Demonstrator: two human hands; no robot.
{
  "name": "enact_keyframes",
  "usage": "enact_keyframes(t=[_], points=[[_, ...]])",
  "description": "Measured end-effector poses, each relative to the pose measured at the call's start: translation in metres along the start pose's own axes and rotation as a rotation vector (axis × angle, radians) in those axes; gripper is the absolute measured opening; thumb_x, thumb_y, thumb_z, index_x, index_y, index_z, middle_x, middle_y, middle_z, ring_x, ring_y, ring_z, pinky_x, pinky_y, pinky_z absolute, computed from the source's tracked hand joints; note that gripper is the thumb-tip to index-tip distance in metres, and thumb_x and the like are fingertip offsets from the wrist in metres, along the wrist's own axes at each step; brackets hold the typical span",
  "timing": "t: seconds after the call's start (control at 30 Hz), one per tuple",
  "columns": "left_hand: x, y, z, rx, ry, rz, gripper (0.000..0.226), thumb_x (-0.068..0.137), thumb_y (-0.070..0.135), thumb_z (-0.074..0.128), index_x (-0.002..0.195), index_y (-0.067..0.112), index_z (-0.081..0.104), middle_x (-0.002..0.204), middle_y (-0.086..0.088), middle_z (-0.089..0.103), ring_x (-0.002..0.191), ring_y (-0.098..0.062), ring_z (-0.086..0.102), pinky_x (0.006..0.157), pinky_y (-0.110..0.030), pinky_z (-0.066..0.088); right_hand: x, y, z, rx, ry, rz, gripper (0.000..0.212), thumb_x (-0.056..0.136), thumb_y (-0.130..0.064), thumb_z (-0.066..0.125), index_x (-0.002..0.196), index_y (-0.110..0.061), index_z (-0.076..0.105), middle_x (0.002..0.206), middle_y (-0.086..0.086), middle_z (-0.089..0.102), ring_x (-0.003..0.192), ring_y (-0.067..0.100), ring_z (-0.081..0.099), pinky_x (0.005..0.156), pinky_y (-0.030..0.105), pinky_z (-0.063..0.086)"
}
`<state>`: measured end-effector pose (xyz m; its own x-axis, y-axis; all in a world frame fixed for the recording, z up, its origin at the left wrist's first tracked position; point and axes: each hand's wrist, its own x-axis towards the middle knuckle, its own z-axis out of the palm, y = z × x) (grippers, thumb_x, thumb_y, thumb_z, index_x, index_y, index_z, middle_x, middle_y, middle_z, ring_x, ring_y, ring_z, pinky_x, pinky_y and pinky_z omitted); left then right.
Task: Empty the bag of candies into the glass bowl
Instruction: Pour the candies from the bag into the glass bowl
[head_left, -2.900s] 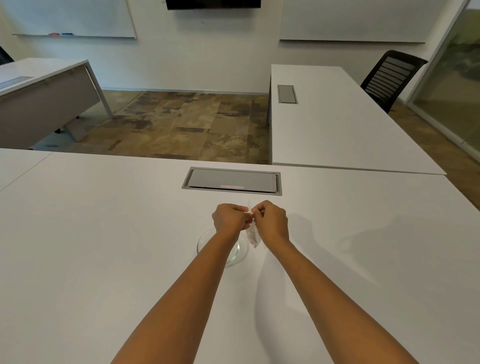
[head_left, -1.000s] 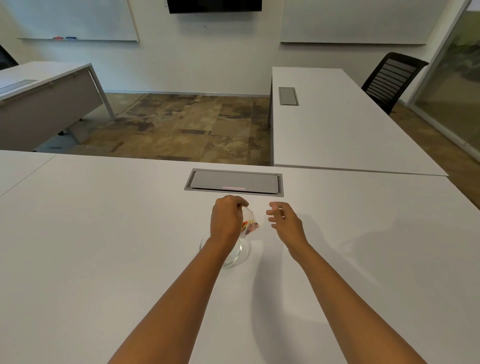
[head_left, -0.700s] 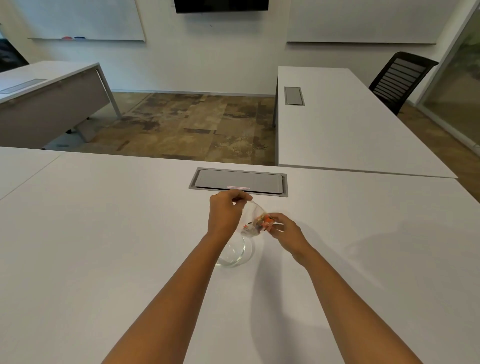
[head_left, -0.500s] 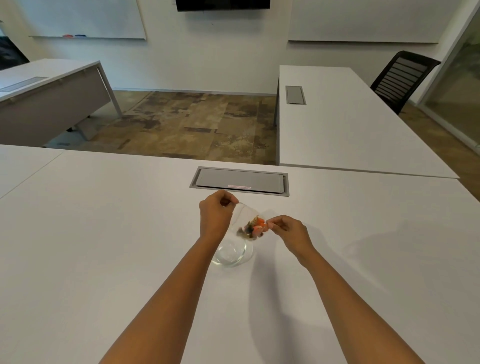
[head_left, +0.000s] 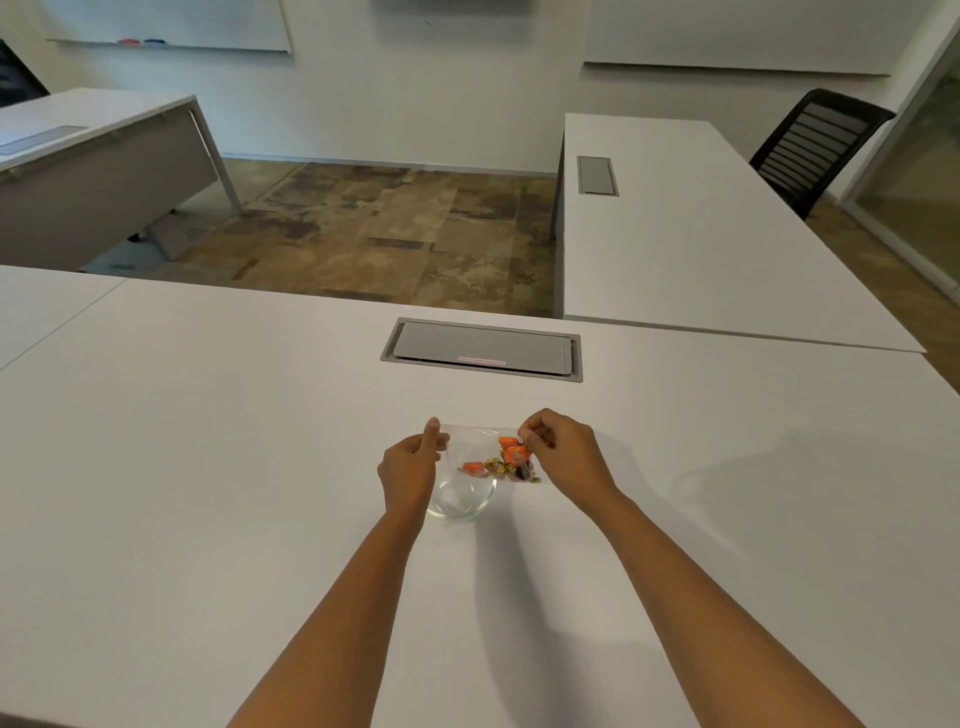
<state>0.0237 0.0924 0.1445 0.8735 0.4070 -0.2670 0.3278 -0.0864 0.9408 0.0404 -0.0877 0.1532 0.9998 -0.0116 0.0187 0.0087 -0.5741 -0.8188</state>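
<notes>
Bag (head_left: 485, 451) now stretched flat between left hand (head_left: 410, 470) and right hand (head_left: 563, 451); candies (head_left: 503, 462) spread, shifted rightward.

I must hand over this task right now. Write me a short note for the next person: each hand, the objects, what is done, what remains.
Left hand: pinching one end of the clear bag.
Right hand: pinching the opposite end; bag stretched between both hands above the glass bowl.
Candies: all inside the bag, gathered toward the right.
Bowl: on the white table, looks empty.
Done: bag lifted over the bowl.
Left: tip the candies out into the bowl.
</notes>
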Motion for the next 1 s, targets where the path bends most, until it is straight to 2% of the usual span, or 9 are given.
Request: enact_keyframes(t=[0.13,0.3,0.43,0.53,0.67,0.77,0.87,1.0], points=[[0.005,-0.010,-0.005,0.019,-0.012,-0.025,0.019,0.086,0.023,0.063,0.094,0.008,0.071,0.098,-0.009,0.073,0.096,-0.024,0.066,0.086,-0.027,0.046,0.003,-0.009,0.009,-0.147,0.036,-0.091,0.013,0.090,-0.020,0.056,0.096,-0.012,0.065,0.096,0.004,0.069,0.084,0.014,0.059,0.075,0.022,0.048],[0.010,-0.022,-0.009,-0.038,0.012,-0.103,0.007,0.082,0.010,0.065,0.086,0.010,0.071,0.096,-0.012,0.073,0.097,-0.028,0.066,0.096,-0.037,0.050,0.006,-0.019,0.016,-0.254,0.028,-0.172,0.016,0.089,-0.020,0.058,0.098,-0.011,0.069,0.099,0.007,0.069,0.088,0.018,0.061,0.074,0.021,0.045],[0.015,-0.031,-0.011,-0.068,0.028,-0.151,0.009,0.082,0.006,0.063,0.082,0.012,0.070,0.088,-0.009,0.071,0.096,-0.029,0.067,0.092,-0.036,0.052,0.009,-0.028,0.022,-0.304,0.019,-0.203,0.015,0.087,-0.022,0.061,0.094,-0.012,0.071,0.095,0.005,0.071,0.086,0.020,0.064,0.076,0.027,0.051],[0.018,-0.036,-0.009,-0.091,0.032,-0.180,0.016,0.082,0.001,0.060,0.088,0.011,0.071,0.090,-0.008,0.069,0.094,-0.028,0.065,0.095,-0.038,0.051,0.008,-0.032,0.027,-0.314,0.044,-0.232,0.016,0.086,-0.023,0.064,0.093,-0.011,0.071,0.094,0.005,0.072,0.083,0.019,0.065,0.074,0.024,0.050],[0.023,-0.043,-0.008,-0.122,0.042,-0.213,0.021,0.082,0.001,0.061,0.100,0.006,0.071,0.107,-0.013,0.070,0.100,-0.029,0.064,0.097,-0.037,0.051,0.009,-0.035,0.032,-0.299,0.037,-0.232,0.016,0.085,-0.021,0.065,0.094,-0.010,0.071,0.095,0.008,0.072,0.083,0.019,0.065,0.075,0.022,0.050],[0.024,-0.046,-0.006,-0.127,0.037,-0.219,0.020,0.082,0.002,0.062,0.099,0.006,0.071,0.108,-0.014,0.070,0.094,-0.030,0.064,0.097,-0.039,0.051,0.010,-0.038,0.033,-0.301,0.033,-0.251,0.014,0.084,-0.021,0.066,0.093,-0.010,0.071,0.094,0.008,0.072,0.083,0.020,0.065,0.077,0.027,0.054],[0.026,-0.049,-0.005,-0.140,0.038,-0.224,0.019,0.083,0.009,0.063,0.100,0.006,0.070,0.108,-0.015,0.070,0.101,-0.033,0.063,0.095,-0.039,0.051,0.011,-0.041,0.036,-0.278,0.042,-0.246,0.014,0.084,-0.021,0.066,0.093,-0.010,0.071,0.093,0.008,0.072,0.082,0.019,0.065,0.078,0.029,0.055],[0.029,-0.052,-0.003,-0.242,-0.002,-0.258,0.019,0.088,0.011,0.059,0.102,0.001,0.066,0.101,-0.014,0.067,0.083,-0.023,0.065,0.092,-0.038,0.053,0.013,-0.043,0.039,-0.248,0.062,-0.208,0.015,0.084,-0.022,0.066,0.093,-0.011,0.072,0.093,0.007,0.073,0.082,0.017,0.065,0.077,0.026,0.054]])
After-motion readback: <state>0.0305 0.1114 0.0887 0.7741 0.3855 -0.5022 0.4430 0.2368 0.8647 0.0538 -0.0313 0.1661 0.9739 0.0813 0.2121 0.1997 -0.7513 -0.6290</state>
